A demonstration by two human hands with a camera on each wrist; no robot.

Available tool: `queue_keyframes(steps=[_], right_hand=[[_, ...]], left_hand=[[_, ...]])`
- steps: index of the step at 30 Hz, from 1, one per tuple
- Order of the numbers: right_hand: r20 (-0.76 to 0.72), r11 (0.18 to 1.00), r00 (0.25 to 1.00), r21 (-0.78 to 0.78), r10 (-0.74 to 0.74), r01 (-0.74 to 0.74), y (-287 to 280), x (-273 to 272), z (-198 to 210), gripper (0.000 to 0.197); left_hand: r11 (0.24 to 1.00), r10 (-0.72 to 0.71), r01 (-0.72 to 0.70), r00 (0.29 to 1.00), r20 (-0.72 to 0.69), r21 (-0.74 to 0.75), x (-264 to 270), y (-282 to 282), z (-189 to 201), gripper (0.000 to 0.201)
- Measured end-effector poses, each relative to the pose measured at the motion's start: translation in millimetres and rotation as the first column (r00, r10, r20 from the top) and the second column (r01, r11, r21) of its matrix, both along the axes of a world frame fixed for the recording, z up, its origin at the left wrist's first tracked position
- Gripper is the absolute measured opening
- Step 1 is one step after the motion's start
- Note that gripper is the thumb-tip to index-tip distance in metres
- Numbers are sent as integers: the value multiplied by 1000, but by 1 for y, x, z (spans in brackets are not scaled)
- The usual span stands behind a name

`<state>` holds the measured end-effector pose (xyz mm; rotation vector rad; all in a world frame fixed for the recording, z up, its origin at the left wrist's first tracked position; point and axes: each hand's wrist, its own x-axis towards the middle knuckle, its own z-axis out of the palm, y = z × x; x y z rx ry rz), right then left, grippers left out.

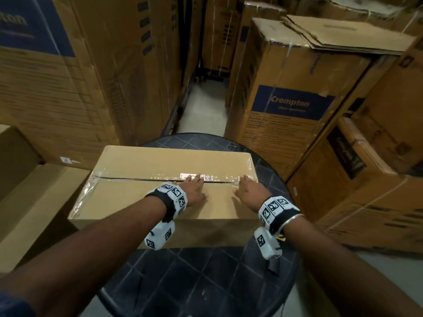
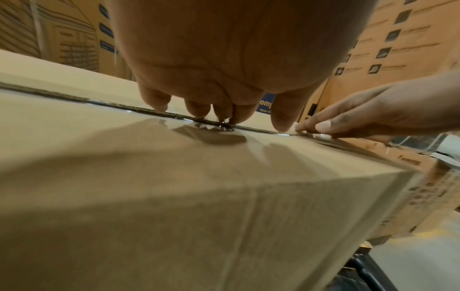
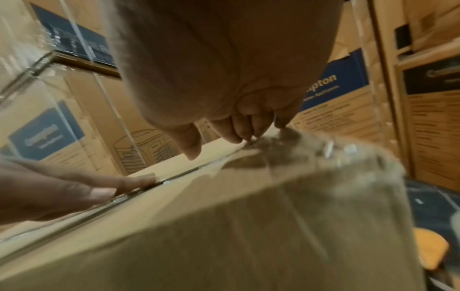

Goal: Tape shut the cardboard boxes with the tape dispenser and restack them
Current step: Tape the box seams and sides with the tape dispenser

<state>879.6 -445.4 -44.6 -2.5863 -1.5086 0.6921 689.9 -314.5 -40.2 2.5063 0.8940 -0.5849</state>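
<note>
Tall stacked boxes (image 1: pixel 286 106) stand all around my round dark desk (image 1: pixel 206 282). On it sits the cardboard box (image 1: pixel 160 202). My left hand (image 1: pixel 194 191) and right hand (image 1: pixel 249 193) press flat, fingers straight, holding nothing, probably to stick the clear tape (image 1: pixel 160 176) down. Wrist views show fingertips (image 2: pixel 159 104) touching the seam (image 2: pixel 74 98).

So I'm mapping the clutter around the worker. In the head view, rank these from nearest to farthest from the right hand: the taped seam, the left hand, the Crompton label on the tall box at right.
1. Taped seam: under the right hand's fingertips, touching.
2. Left hand: beside it on the box top, toward the left.
3. Crompton label: beyond the table, up on the tall box at right.
</note>
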Motion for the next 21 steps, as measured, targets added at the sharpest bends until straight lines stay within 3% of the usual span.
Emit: queue_keyframes(steps=[7,11,15,21], right_hand=[[164,985,986,-172,36,-7,-7,-16,-13,83],[214,980,977,-195,14,29,-4,-23,-19,84],[190,978,981,-196,-30,68,-1,-29,-16,87],[129,989,991,-149,41,-21,6,-35,-27,75]], left_hand=[[999,-42,42,999,18,-13,-31,13,4,69],[999,-49,48,999,12,12,-52,19,2,69],[999,-30,31,999,41,-24,-57,23,-4,67],[999,29,-25,994,102,-38,-51,24,-2,57]])
